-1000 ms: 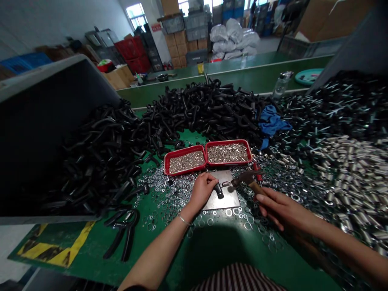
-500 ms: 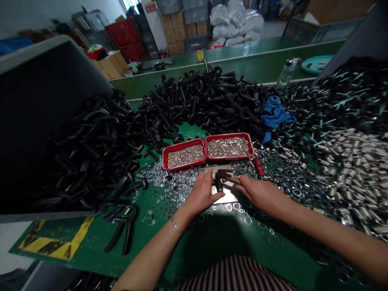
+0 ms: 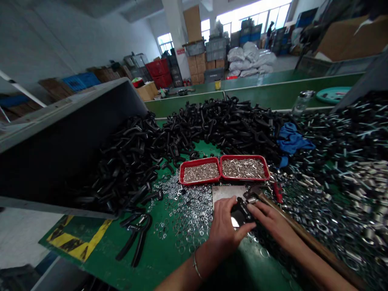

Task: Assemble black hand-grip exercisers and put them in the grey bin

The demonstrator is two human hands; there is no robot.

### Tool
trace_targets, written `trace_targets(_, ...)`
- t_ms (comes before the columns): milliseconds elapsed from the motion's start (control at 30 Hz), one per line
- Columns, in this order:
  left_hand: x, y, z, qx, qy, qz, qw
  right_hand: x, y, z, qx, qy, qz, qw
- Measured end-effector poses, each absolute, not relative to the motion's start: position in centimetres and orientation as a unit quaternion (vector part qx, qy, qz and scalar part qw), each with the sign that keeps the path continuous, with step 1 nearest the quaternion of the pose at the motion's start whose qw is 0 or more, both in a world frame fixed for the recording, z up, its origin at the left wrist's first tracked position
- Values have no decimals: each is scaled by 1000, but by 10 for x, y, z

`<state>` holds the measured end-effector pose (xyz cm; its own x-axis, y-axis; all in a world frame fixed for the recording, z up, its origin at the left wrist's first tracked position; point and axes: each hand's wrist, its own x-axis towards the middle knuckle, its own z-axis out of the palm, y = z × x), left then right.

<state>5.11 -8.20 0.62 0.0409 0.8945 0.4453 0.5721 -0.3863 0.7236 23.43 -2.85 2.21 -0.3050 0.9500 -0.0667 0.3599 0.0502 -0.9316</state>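
A black part (image 3: 241,211) lies over a flat metal plate (image 3: 226,192), between my two hands. My left hand (image 3: 226,224) grips its left side, thumb and fingers curved round it. The fingertips of my right hand (image 3: 268,218) press on the part's right side. A hammer (image 3: 291,224) with a long wooden handle lies beside the right hand and under the right forearm, its head near the plate's right edge. Behind the plate stand two red trays, the left one (image 3: 200,182) with small metal pieces, the right one (image 3: 245,179) with pins.
Black handles (image 3: 212,121) are heaped behind the trays and at left, by a grey bin (image 3: 91,105). Washers (image 3: 194,218) lie scattered around the plate. Silver sleeves (image 3: 368,186), a blue cloth (image 3: 291,139), a red-handled tool (image 3: 277,193) and a glass bottle (image 3: 302,103) are at right.
My right hand has let go of the hammer, which now lies beside it, and has moved onto the black part. The view has tilted up, showing more of the room.
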Motion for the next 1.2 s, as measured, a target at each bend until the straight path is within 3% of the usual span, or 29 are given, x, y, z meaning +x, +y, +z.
trace_targets(133,13,-57,23,778,481,366,169,220,-33,5,-515,-523,582,350)
trace_targets(200,-29,-18,36,793,497,335,110,221,-33,-1,-496,-512,605,355)
trace_targets(267,-74,35,50,772,561,298,36,220,-33,-4,-470,-502,635,352)
trace_targets(333,-113,91,60,741,650,168,-13,215,-33,-4,-469,-489,644,355)
trace_targets(367,-127,117,62,742,665,76,-12,211,-33,-4,-478,-483,641,357)
trace_targets(433,-141,159,59,754,657,22,11,202,-32,-4,-492,-474,637,358)
trace_targets(667,-131,216,25,749,661,-22,48,198,-21,-11,-491,-439,659,362)
trace_targets(833,-140,202,38,712,700,48,-12,205,-17,-8,-513,-420,647,376)
trace_targets(1067,-121,126,107,607,728,289,-139,199,-9,8,-547,-543,494,403)
trace_targets(1133,-91,87,108,621,671,399,-71,198,-8,12,-545,-575,469,390)
trace_targets(1200,-54,46,92,633,644,423,84,197,-7,16,-545,-607,438,378)
